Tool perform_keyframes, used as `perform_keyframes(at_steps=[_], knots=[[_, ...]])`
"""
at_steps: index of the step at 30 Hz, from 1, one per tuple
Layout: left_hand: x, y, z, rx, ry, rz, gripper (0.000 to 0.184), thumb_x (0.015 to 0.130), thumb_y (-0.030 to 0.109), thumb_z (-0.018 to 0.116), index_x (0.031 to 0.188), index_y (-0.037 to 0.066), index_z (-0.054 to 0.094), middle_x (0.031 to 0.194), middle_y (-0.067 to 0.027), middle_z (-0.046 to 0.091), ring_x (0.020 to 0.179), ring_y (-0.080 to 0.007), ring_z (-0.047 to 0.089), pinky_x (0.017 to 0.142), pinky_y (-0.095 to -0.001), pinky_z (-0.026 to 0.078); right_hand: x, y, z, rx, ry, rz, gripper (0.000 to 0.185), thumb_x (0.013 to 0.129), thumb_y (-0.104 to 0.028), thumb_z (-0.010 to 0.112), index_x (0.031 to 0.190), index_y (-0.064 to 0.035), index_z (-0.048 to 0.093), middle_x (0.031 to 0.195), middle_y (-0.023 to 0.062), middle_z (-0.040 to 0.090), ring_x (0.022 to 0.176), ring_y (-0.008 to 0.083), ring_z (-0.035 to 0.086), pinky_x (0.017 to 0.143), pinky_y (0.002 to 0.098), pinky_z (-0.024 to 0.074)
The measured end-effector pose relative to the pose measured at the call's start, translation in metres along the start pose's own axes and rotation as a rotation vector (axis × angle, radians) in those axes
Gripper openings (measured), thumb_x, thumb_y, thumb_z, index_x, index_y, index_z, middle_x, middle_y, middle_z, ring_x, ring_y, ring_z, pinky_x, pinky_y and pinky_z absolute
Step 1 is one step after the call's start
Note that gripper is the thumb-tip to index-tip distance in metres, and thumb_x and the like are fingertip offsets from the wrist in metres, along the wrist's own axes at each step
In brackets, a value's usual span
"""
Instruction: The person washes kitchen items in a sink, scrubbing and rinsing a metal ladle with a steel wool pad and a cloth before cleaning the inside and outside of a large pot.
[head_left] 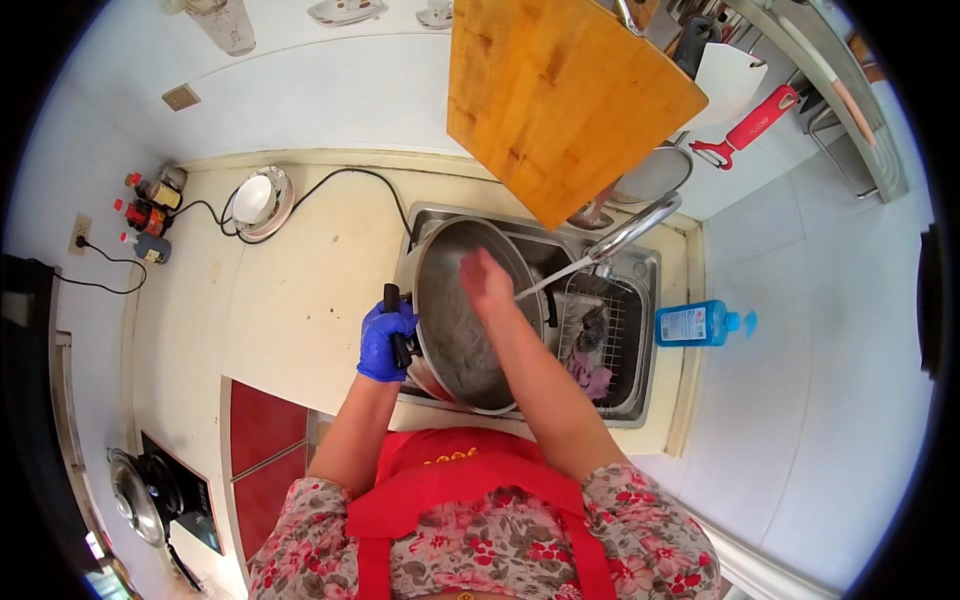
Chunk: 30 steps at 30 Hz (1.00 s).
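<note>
A large stainless steel pot (460,340) with two black side handles is held tilted over the left sink basin. My left hand (381,340), in a blue rubber glove, is closed around the pot's near-left handle (391,310). My bare right hand (486,283) is over the inside of the pot, its fingers stretched out and holding nothing that I can see. Whether it touches the pot wall, I cannot tell. From the faucet (640,222) a stream of water (550,280) runs down toward the pot's right rim, close to my right wrist.
A wire rack (567,335) in the right basin holds a dark scrubber (594,328) and a pink cloth (590,376). A blue bottle (690,324) stands right of the sink. A wooden cutting board (560,90) hangs behind. Bowls (254,200) and a black cord (340,172) lie on the left counter.
</note>
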<state>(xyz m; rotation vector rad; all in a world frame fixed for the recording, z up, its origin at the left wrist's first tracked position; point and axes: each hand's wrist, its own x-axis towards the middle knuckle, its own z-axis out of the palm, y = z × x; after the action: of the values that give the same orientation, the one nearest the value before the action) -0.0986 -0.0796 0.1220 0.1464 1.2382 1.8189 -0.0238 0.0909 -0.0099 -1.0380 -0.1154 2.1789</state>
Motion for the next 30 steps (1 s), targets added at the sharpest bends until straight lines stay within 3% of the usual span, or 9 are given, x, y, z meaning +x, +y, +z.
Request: perform_keyframes(at_steps=[8,15,19,20,21,23,24,26,30], knots=[[0.003,0.002,0.009,-0.027,-0.011,0.018,0.014,0.056,0.002,0.050,0.069,0.000,0.051,0.063,-0.0055,0.049,0.056,-0.0168,0.048,0.057,-0.0237,0.042,-0.110,0.033,0.092,-0.676,-0.279,-0.142,0.034,0.090,-0.029,0.045,0.106,0.0000,0.051,0.100,0.0105,0.055,0.093,0.0188,0.050,0.083,0.0322,0.0386],[0.019,0.014,-0.006,-0.037,-0.046,0.076,0.012,0.055,0.004,0.051,0.067,0.001,0.052,0.063,-0.0059,0.050,0.056,-0.0167,0.050,0.057,-0.0246,0.044,-0.179,0.008,-0.051,-1.501,-0.942,0.003,0.056,0.091,-0.045,0.032,0.124,0.0001,0.042,0.119,0.0219,0.049,0.114,0.0322,0.045,0.096,0.0337,0.0316],[0.016,0.017,-0.006,-0.036,-0.090,0.053,0.013,0.055,0.005,0.052,0.067,0.001,0.052,0.064,-0.0059,0.050,0.055,-0.0164,0.049,0.057,-0.0244,0.044,-0.140,-0.045,-0.106,-2.107,-0.987,-0.074,0.053,0.091,-0.043,0.035,0.122,-0.0021,0.047,0.125,0.0211,0.046,0.115,0.0269,0.044,0.098,0.0321,0.0302],[0.014,0.016,-0.004,-0.029,-0.085,0.048,0.012,0.055,0.005,0.052,0.066,0.001,0.052,0.063,-0.0059,0.049,0.056,-0.0166,0.049,0.057,-0.0242,0.043,-0.126,-0.051,-0.098,-2.124,-0.844,0.119,0.050,0.091,-0.041,0.036,0.118,-0.0016,0.050,0.117,0.0198,0.051,0.107,0.0273,0.049,0.093,0.0331,0.0342],[0.012,0.015,-0.003,-0.021,-0.080,0.044,0.011,0.055,0.005,0.052,0.065,0.001,0.052,0.063,-0.0058,0.049,0.056,-0.0167,0.048,0.057,-0.0241,0.042,-0.114,-0.054,-0.092,-2.123,-0.698,0.307,0.047,0.091,-0.039,0.038,0.115,-0.0010,0.052,0.110,0.0185,0.057,0.100,0.0277,0.054,0.089,0.0340,0.0382],[0.011,0.015,-0.006,-0.036,-0.076,0.054,0.009,0.055,0.005,0.052,0.064,0.002,0.051,0.062,-0.0057,0.049,0.056,-0.0166,0.048,0.058,-0.0243,0.041,-0.050,-0.028,-0.134,-1.600,-0.378,-0.178,0.040,0.090,-0.033,0.041,0.107,0.0002,0.056,0.095,0.0149,0.061,0.086,0.0284,0.058,0.076,0.0372,0.0435],[0.011,0.015,-0.007,-0.055,-0.068,0.065,0.008,0.055,0.005,0.052,0.062,0.002,0.051,0.061,-0.0055,0.048,0.056,-0.0166,0.047,0.059,-0.0244,0.040,-0.032,-0.021,-0.136,-1.599,-0.378,-0.180,0.040,0.090,-0.033,0.041,0.107,0.0002,0.056,0.095,0.0149,0.061,0.086,0.0284,0.058,0.076,0.0372,0.0435],[0.012,0.014,-0.010,-0.093,-0.101,0.056,0.007,0.055,0.005,0.052,0.061,0.003,0.050,0.060,-0.0054,0.048,0.056,-0.0165,0.046,0.059,-0.0244,0.040,-0.004,-0.006,-0.124,-0.684,0.132,-0.307,0.030,0.089,-0.025,0.044,0.100,-0.0003,0.058,0.093,0.0142,0.061,0.084,0.0266,0.058,0.074,0.0354,0.0453],[0.004,0.021,-0.004,-0.088,-0.056,0.039,0.007,0.055,0.006,0.052,0.060,0.004,0.048,0.062,-0.0052,0.047,0.056,-0.0161,0.045,0.057,-0.0245,0.039,0.012,0.028,-0.095,-0.073,0.176,0.087,0.027,0.088,-0.017,0.045,0.107,-0.0004,0.055,0.101,0.0166,0.060,0.092,0.0256,0.057,0.080,0.0382,0.0452]])
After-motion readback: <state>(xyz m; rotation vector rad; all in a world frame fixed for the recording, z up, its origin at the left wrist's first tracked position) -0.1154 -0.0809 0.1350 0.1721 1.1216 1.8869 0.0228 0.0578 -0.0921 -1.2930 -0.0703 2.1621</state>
